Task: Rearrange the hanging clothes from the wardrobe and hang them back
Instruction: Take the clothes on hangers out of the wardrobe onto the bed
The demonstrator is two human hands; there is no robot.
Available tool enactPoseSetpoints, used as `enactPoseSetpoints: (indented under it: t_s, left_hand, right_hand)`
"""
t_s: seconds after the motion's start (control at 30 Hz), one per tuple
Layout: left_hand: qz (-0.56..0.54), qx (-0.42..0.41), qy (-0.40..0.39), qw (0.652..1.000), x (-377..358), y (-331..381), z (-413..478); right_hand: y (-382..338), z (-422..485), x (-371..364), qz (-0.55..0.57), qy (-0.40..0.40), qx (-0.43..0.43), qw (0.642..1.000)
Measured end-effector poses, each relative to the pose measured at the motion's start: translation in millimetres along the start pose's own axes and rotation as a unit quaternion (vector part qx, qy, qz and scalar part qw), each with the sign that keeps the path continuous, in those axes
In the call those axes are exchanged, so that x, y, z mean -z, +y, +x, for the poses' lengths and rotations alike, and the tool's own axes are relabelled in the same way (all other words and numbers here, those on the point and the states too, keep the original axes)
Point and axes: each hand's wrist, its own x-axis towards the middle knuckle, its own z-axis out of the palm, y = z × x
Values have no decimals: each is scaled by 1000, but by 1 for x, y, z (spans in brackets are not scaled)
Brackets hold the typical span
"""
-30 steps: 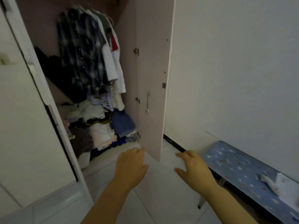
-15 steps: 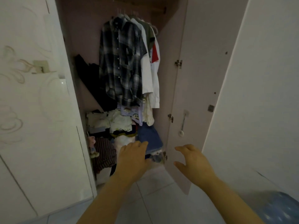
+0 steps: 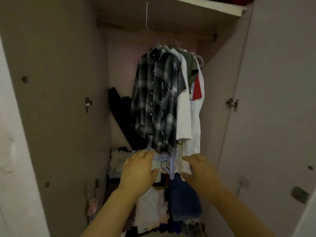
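Inside the open wardrobe, several garments hang bunched at the right of a wooden rail [image 3: 123,28]. A dark plaid shirt [image 3: 158,100] is at the front, with a white shirt [image 3: 183,108], an olive top [image 3: 191,67] and a white-and-red top [image 3: 197,89] behind it. My left hand [image 3: 138,171] and my right hand [image 3: 200,170] are raised just below the hems, fingers relaxed, holding nothing. Between them hangs a pale printed garment [image 3: 166,162].
Folded and loose clothes [image 3: 153,207] are piled on the wardrobe floor, including a blue denim piece [image 3: 183,197]. A dark garment [image 3: 123,120] leans against the back wall. Both doors [image 3: 273,117] stand open at the sides. A shelf [image 3: 210,6] sits above the rail, with one bare hanger [image 3: 147,16].
The view has moved closer and up into the wardrobe. Both hands have risen from near floor level to just under the hanging clothes.
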Motion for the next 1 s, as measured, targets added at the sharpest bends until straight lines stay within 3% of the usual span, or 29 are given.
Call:
enactPoseSetpoints:
  t_s: [0.17,0.7,1.0]
  left_hand:
    - [8,18,47,999,-12,-25,85]
    - [-82,-9,236,968,-40,-119,393]
    - [-96,6,261,961,-36,-149,513]
  right_hand:
    - [17,95,5,29,49,35,998]
    - [19,416,41,-35,242,131,961]
    - [22,571,92,-95,319,165,929]
